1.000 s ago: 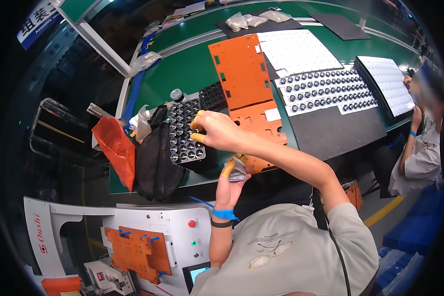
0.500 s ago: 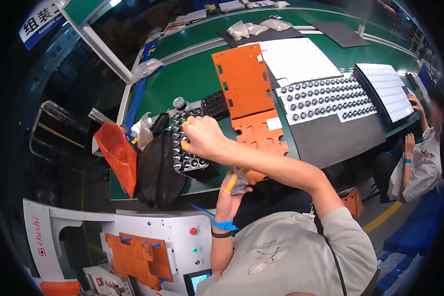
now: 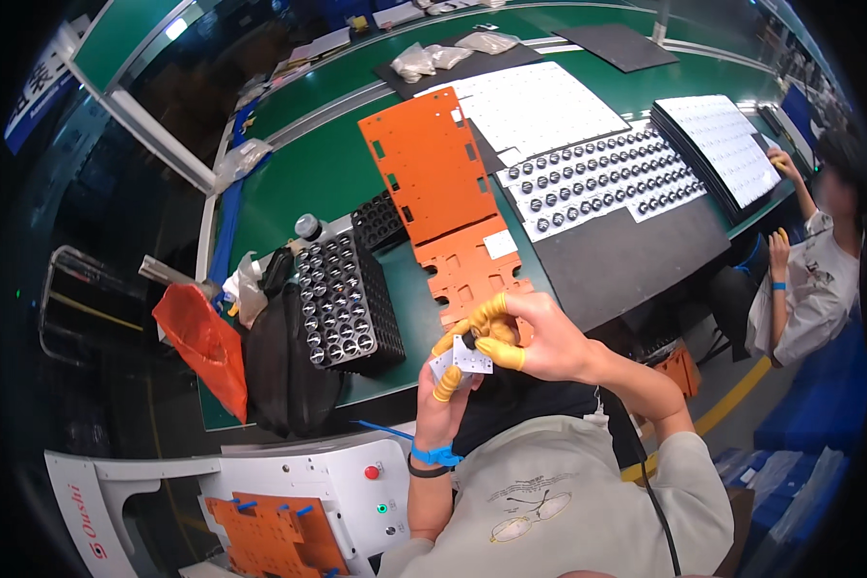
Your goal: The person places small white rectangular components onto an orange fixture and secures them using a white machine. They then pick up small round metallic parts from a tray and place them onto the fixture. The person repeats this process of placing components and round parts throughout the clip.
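My left hand point(image 3: 439, 409), in yellow finger covers, holds small white plates with holes point(image 3: 473, 361) above the table's front edge. My right hand point(image 3: 554, 339), also in finger covers, is closed at the plates' upper edge. Between its fingertips and the plates shows a small dark part point(image 3: 468, 341), mostly hidden by the fingers. Just beyond both hands lies the lower orange fixture panel point(image 3: 453, 279). To the left of them stands a black crate point(image 3: 380, 313) filled with rows of shiny round-topped black parts point(image 3: 335, 306).
An upright orange panel point(image 3: 429, 173) stands behind the lower one. White boards with rows of black round parts point(image 3: 597, 183) lie to the right, near a black mat point(image 3: 626, 265). An orange bag point(image 3: 202, 342) and black bag point(image 3: 294, 361) hang left. A co-worker point(image 3: 819, 260) sits far right.
My right hand has come back from the crate of round parts to my left hand, and its fingers now meet the white plates. The view has shifted somewhat.
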`<state>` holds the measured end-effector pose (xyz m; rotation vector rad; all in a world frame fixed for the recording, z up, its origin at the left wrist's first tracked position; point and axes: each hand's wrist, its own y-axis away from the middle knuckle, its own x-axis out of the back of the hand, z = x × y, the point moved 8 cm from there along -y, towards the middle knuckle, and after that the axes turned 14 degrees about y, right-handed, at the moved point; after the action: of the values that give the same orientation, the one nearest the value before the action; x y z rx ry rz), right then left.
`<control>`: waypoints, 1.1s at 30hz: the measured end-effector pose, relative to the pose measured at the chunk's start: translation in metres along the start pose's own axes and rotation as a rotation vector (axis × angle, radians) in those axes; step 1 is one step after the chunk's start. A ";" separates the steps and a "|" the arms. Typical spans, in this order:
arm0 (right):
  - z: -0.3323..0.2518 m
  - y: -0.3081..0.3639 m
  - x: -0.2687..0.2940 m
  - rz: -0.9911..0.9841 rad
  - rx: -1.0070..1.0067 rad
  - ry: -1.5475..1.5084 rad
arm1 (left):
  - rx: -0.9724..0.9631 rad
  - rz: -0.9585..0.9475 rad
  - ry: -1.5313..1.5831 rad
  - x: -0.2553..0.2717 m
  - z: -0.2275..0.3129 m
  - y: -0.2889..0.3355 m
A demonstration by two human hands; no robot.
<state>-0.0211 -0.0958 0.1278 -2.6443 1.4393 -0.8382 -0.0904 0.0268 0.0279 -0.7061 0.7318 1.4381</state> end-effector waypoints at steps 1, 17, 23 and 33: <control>-0.001 0.004 0.004 -0.018 -0.002 0.000 | -0.021 -0.001 -0.031 -0.004 0.004 -0.002; 0.006 0.028 0.002 -0.066 0.217 0.019 | -0.293 -0.060 -0.402 -0.039 0.024 0.011; -0.023 0.032 0.004 0.027 0.459 0.526 | -0.330 -0.031 -0.423 -0.034 0.029 0.012; -0.039 0.034 0.016 0.133 0.457 0.643 | -0.412 -0.085 -0.596 -0.045 0.044 0.000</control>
<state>-0.0586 -0.1193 0.1595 -1.9982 1.2701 -1.8474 -0.0898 0.0342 0.0905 -0.5606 -0.0591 1.6266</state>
